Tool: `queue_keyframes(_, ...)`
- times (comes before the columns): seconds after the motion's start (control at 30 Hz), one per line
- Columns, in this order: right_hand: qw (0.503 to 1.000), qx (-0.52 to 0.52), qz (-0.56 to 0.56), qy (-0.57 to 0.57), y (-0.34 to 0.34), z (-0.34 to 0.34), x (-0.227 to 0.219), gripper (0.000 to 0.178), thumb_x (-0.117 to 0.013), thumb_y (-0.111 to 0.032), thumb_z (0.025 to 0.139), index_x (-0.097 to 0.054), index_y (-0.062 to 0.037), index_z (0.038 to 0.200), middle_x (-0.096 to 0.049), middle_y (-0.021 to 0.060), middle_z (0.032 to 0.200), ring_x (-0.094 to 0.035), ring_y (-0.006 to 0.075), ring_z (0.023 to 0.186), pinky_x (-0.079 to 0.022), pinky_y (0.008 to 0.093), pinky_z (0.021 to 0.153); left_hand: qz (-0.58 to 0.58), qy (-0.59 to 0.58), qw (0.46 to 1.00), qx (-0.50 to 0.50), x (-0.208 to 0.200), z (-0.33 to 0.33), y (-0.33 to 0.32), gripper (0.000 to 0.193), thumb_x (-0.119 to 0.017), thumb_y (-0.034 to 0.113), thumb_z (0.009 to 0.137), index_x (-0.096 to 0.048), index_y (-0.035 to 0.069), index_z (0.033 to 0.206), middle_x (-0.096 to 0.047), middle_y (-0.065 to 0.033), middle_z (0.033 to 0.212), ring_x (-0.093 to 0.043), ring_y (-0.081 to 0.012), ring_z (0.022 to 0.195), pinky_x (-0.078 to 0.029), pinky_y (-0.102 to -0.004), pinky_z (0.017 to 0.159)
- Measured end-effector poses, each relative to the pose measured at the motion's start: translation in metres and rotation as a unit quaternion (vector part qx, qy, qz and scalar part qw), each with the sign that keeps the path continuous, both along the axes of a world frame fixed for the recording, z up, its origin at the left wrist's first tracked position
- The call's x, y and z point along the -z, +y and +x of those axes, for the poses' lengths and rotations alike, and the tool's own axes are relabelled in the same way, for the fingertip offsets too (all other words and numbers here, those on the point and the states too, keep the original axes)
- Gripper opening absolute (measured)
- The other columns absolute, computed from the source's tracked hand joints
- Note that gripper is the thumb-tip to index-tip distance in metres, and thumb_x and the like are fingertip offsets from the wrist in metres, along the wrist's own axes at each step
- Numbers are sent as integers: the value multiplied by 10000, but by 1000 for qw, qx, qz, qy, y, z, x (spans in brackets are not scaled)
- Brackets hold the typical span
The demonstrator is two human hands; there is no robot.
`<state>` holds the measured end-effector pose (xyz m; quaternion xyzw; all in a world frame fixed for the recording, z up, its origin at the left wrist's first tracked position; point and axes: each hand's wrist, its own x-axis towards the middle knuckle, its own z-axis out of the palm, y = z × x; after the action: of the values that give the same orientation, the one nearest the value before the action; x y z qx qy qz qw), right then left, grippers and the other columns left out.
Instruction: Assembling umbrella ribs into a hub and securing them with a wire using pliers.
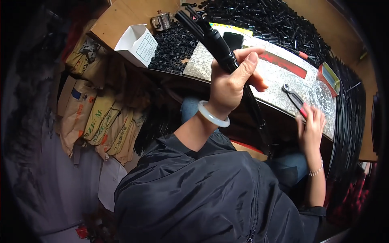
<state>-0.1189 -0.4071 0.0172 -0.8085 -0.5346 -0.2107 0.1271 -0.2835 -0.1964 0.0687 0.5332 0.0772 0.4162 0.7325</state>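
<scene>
My left hand [229, 87] is raised over the table's near edge, its fingers wrapped round a long black rod assembly [219, 45] that looks like a folded umbrella frame. Narrow prongs stick out at its upper end, and the black length below the hand slants down toward my lap. To the right, my right hand [312, 131] has its fingers closed about the red handle of a pair of pincers [293, 95]. The dark jaws point away from me over the speckled board [271, 87]. My palm hides the handle ends.
A heap of small black tubes [259, 18] covers the table's back, with black rings [174, 46] beside a white box [137, 44] and a metal cup [161, 21]. A phone [233, 40] and a shallow tin [329, 79] edge the board. Long black rods [348, 109] line the right.
</scene>
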Motion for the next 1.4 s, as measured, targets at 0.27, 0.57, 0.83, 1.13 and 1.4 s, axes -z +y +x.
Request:
queue_keyframes(0.27,758,-219,134,600,-41,-85,-6,1130,-744,-640,561,-254,-4,1357,-438,225,1294,-436,301,1210,-342,405,1021,-421,-212,855,215,39,-6,-64,521,-433,597,861,-503,131,638,-568,-160,1149,-511,-320,1113,-381,-429,1000)
queue_keyframes(0.57,601,-291,406,624,-33,-42,17,455,-411,-536,899,-513,-95,856,-491,22,604,-464,155,569,-405,327,578,22,233,896,377,91,-35,-51,320,-607,281,886,-617,1,1042,-663,-126,921,-658,-217,830,-533,-340,717)
queue_keyframes(0.83,585,-215,353,698,-3,-52,77,314,-636,-233,867,-404,-42,956,-613,170,776,-608,212,637,-519,304,619,471,407,723,-301,126,-6,231,237,-624,57,741,-682,82,970,-627,-153,939,-606,-330,869,-491,-393,778)
queue_keyframes(1.13,594,-285,287,696,5,-26,28,201,-604,-166,889,-473,-25,830,-630,149,844,-606,168,759,-498,283,716,466,530,668,-238,116,-4,255,178,-688,139,731,-682,52,887,-644,-150,841,-630,-296,804,-498,-364,733)
queue_keyframes(1.4,564,-290,266,726,11,-31,27,263,-554,-288,914,-537,-27,898,-642,99,867,-590,120,778,-480,255,736,281,137,936,-161,43,35,174,150,-540,45,895,-646,24,999,-591,-57,944,-625,-131,822,-513,-237,761)
